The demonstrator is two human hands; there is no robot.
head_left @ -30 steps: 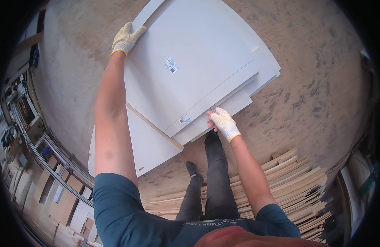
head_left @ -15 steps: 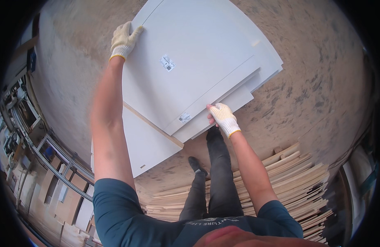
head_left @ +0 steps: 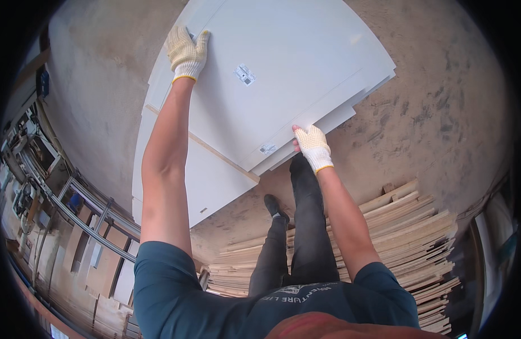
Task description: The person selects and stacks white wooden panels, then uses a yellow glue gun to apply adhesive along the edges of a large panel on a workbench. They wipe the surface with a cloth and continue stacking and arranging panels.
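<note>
A large white panel (head_left: pixel 288 68) with a small sticker lies on top of several other white panels (head_left: pixel 209 181). My left hand (head_left: pixel 187 52), in a knit work glove, grips the top panel's far left edge with the arm stretched out. My right hand (head_left: pixel 312 148), gloved too, holds the near edge of the same panel, fingers wrapped over it. My dark-trousered legs and a black shoe (head_left: pixel 274 206) stand just below the panels.
A stack of raw wooden boards (head_left: pixel 418 237) lies on the dusty concrete floor (head_left: pixel 441 113) at the lower right. Metal racking with stored boards (head_left: pixel 74 226) runs along the left side.
The top panel has slid away from me and to the right over the stack. Both hands moved with it and kept their hold.
</note>
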